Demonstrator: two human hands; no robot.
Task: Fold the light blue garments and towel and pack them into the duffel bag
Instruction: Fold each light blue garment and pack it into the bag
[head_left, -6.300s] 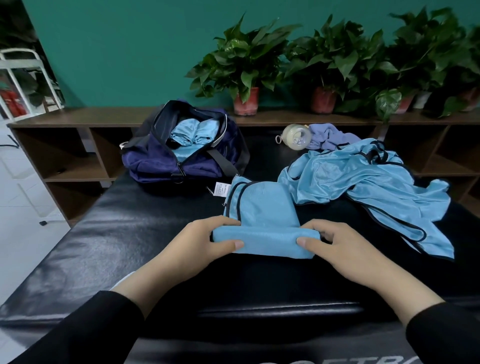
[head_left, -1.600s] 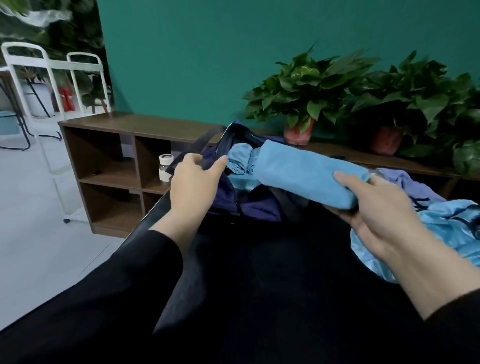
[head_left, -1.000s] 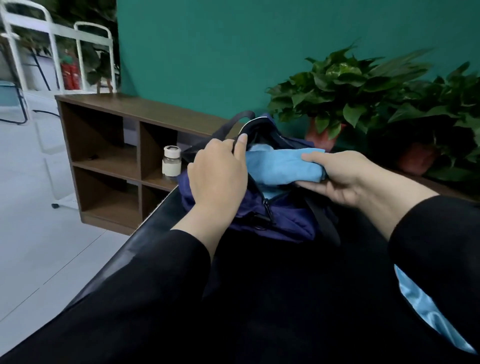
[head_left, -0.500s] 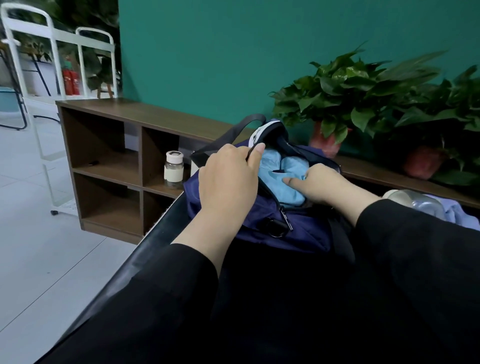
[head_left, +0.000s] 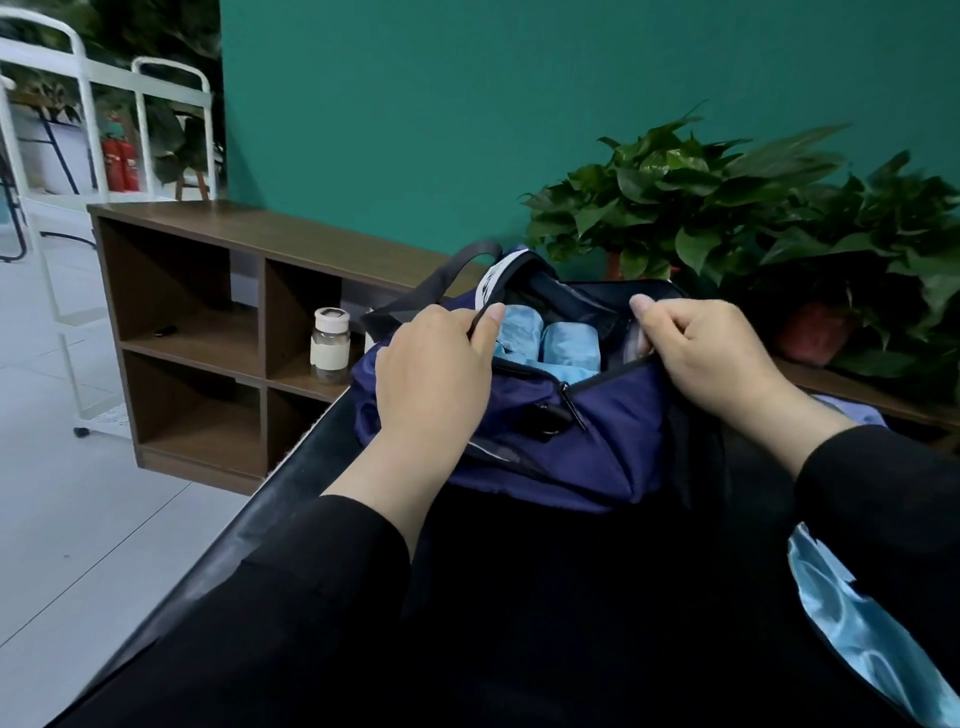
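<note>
Since half a second ago, the right hand (head_left: 711, 358) has come out of the bag's opening and now grips the right side of the rim, where before its fingers pressed the rolled cloth down inside. Nearest the viewer, two black sleeves (head_left: 291, 618) reach forward over the black padded table (head_left: 545, 597); a fold of loose light blue garment (head_left: 852, 634) lies under the right forearm at the lower right. Beyond the sleeves, both wrists are extended, palms down. The left hand (head_left: 434, 374) rests over the left end of the navy duffel bag (head_left: 587, 452), its fingers curled on the near-left rim and the thumb tip at the zip edge. The right hand's fingers are curled together, pinching the dark rim fabric, with the thumb uppermost. Between the two thumbs the mouth stands open, and just beyond the fingertips lie the light blue rolls (head_left: 550, 345), side by side inside the bag. Left of the left hand's fingers, a small jar (head_left: 331, 338) stands in the wooden shelf unit (head_left: 208, 322). Farther off, behind the right hand, potted plants (head_left: 727, 208) stand against the green wall (head_left: 415, 104).
</note>
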